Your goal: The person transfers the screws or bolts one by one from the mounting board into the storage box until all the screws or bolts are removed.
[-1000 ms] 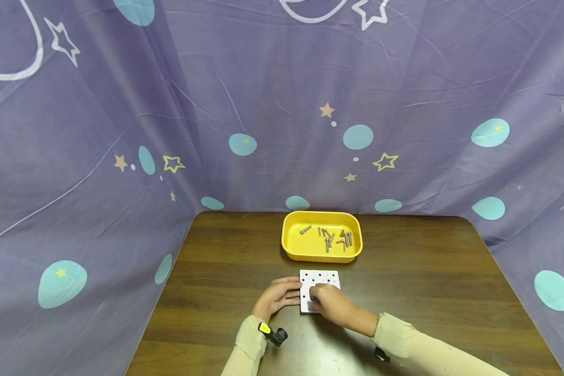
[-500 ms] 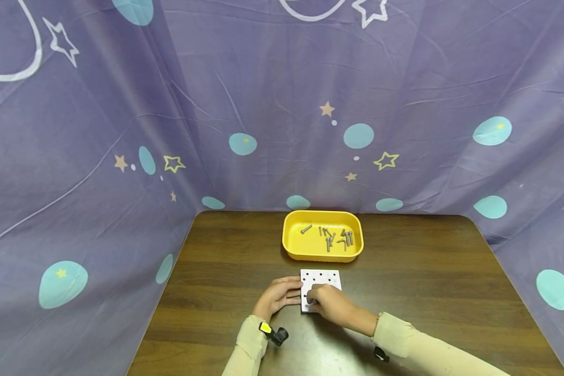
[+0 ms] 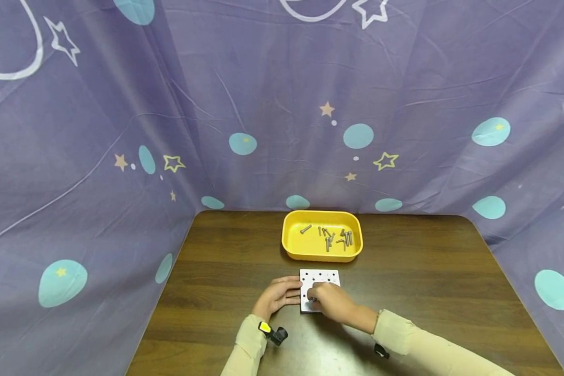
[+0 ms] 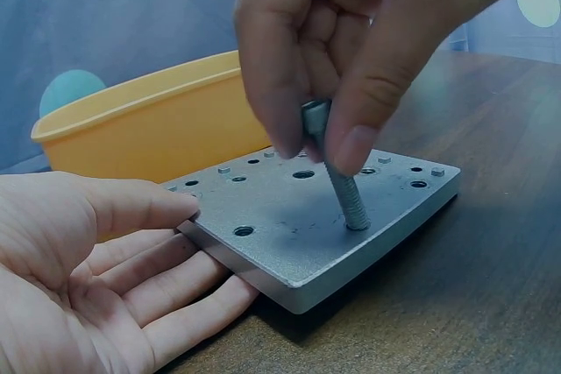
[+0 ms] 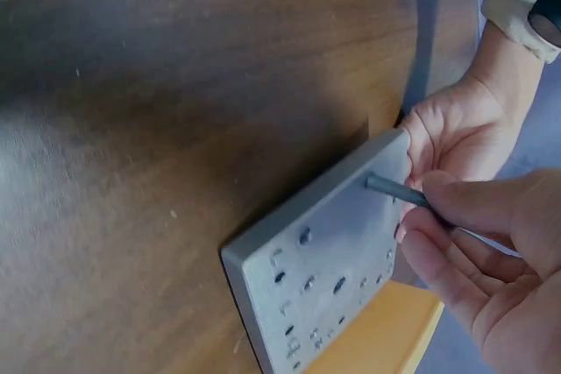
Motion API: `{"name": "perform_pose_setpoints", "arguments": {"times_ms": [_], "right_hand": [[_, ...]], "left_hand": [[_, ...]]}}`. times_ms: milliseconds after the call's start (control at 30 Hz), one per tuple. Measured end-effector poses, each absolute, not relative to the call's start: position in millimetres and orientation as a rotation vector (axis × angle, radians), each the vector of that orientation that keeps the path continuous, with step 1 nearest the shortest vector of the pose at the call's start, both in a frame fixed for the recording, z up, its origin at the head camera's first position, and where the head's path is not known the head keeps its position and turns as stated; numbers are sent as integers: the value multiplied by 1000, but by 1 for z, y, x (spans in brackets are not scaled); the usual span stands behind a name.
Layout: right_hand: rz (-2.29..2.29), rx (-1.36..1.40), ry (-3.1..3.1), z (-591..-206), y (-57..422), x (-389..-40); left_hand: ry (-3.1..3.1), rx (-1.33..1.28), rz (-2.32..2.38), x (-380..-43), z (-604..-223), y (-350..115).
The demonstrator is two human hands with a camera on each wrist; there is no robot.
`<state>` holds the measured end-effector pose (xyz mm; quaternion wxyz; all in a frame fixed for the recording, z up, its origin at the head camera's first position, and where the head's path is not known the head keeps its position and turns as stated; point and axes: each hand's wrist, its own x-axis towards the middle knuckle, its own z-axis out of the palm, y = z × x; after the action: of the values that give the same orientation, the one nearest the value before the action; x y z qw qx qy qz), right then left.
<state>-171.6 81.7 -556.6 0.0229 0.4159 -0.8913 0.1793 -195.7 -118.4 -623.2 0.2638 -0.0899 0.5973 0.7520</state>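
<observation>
A flat silver-grey metal plate with drilled holes lies on the wooden table. My left hand grips its left edge, the thumb at the top rim and the fingers against the side and underneath. In my right hand a socket-head bolt is pinched between thumb and fingers just below its head. The bolt leans slightly, its threaded end at a hole near the plate's near-right edge. From the right wrist view, the bolt meets the plate at that hole, its head hidden by the fingers.
Behind the plate stands a yellow tray holding several loose bolts. Small raised pegs and more holes line the plate's far part. A patterned purple curtain borders the wooden table at the back and sides.
The right-hand fingers shift slightly around the bolt's top over the same spot on the plate. The left hand, plate and tray stay in place.
</observation>
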Motion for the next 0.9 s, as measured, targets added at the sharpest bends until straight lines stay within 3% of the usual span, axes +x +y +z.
{"name": "perform_pose_setpoints", "arguments": {"times_ms": [500, 900], "right_hand": [[561, 1385, -2792, -529, 96, -197], [707, 1235, -2804, -466, 106, -263]], "left_hand": [[1611, -235, 2039, -194, -621, -118], [1604, -280, 2024, -199, -626, -119]]}}
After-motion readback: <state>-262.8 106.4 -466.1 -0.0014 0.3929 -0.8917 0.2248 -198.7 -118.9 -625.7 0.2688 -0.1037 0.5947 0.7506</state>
